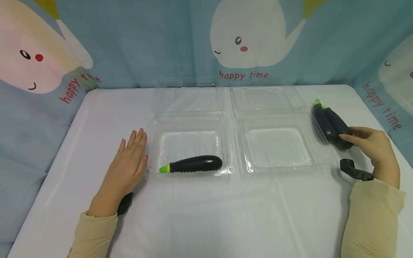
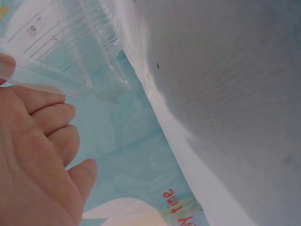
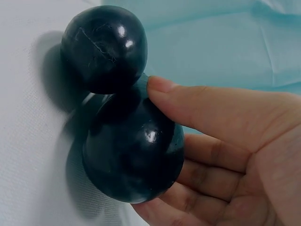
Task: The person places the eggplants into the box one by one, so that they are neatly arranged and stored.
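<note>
the right hand [image 1: 371,145] grasps the blunt end of a glossy black toy eggplant with a green stalk [image 1: 337,125], thumb on its top and fingers round its side. a second black eggplant [image 1: 322,122] lies snug alongside it, just beside the rim of the right clear plastic box [image 1: 277,147]; both rest at the right of the white cloth-covered worktop [image 1: 226,218]. a third black eggplant, green-tipped [image 1: 196,163], lies sideways along the front of the left clear plastic box [image 1: 190,141].

the left hand [image 1: 129,161] is relaxed, fingers nearly straight against that box's left edge; whether the thumb pinches the rim, i cannot tell.

the step in hand seems to be taking hold of the gripped eggplant. the skin looks slick, so a hold nearer its middle should balance better. it would be wise to ease it away from its neighbour and clear the thin rim, which could snag.
</note>
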